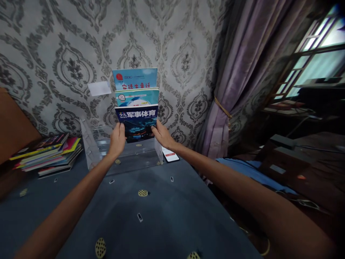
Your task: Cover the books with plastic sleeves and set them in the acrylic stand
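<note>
At the far left of the counter (161,223), which is covered in blue cloth, a stack of magazines (47,154) lies flat near the wall, well apart from my hands. Next to it stands the clear acrylic rack (91,144), its tiers stepping upward toward the patterned wall. My left hand (117,140) pinches the lower left edge of the dark blue book (137,122), thumb on the cover, fingers behind. The book stands upright in the rack's front tier; two lighter blue books (134,88) rise behind it in the higher tiers. My right hand (161,135) pinches the lower right edge in the same manner. I judge the step in hand to be seating this book in the front slot. The next move calls for lowering it squarely until its bottom edge rests in the tier, then releasing both grips evenly so it does not tip. A phone (170,155) lies just right of the rack.
</note>
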`<state>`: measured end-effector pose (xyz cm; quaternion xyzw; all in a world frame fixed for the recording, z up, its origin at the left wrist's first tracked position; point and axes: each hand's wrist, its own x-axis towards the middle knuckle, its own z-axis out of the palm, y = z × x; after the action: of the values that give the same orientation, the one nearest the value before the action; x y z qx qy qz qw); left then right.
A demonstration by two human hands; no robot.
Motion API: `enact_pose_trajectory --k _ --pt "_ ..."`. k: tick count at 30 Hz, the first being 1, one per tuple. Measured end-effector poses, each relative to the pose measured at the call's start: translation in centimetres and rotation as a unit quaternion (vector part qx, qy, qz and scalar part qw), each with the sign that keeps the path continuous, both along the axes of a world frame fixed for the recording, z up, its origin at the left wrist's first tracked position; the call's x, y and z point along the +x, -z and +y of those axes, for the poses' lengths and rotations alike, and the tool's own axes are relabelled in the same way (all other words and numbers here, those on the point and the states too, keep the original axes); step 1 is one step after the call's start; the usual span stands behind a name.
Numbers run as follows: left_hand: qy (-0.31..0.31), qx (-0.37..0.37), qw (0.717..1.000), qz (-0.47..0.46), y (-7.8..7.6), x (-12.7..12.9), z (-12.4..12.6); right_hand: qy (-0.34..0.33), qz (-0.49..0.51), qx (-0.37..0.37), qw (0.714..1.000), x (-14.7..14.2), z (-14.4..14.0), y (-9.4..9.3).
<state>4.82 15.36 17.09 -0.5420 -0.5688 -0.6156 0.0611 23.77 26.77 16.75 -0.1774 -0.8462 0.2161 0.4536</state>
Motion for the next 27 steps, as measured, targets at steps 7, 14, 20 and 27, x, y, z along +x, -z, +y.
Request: enact_pose_trajectory --k 7,14,20,27 --pt "0.005 -0.010 1.000 -0.001 0.2 -0.4 0.1 0.008 -0.019 -0.017 1.000 0.1 -0.1 0.1" --pt "-0.008 -0.044 0.999 0.023 1.2 -0.2 0.8 0.027 -0.015 0.008 0.999 0.1 0.9 1.4" --pt "-0.065 -0.106 0.987 0.101 1.6 -0.3 0.3 0.089 0.021 0.036 0.995 0.0 1.5 2.7" --pt "-0.117 -0.200 0.960 0.161 2.2 -0.5 -0.7 0.133 0.066 0.040 0.988 0.5 1.6 3.2"
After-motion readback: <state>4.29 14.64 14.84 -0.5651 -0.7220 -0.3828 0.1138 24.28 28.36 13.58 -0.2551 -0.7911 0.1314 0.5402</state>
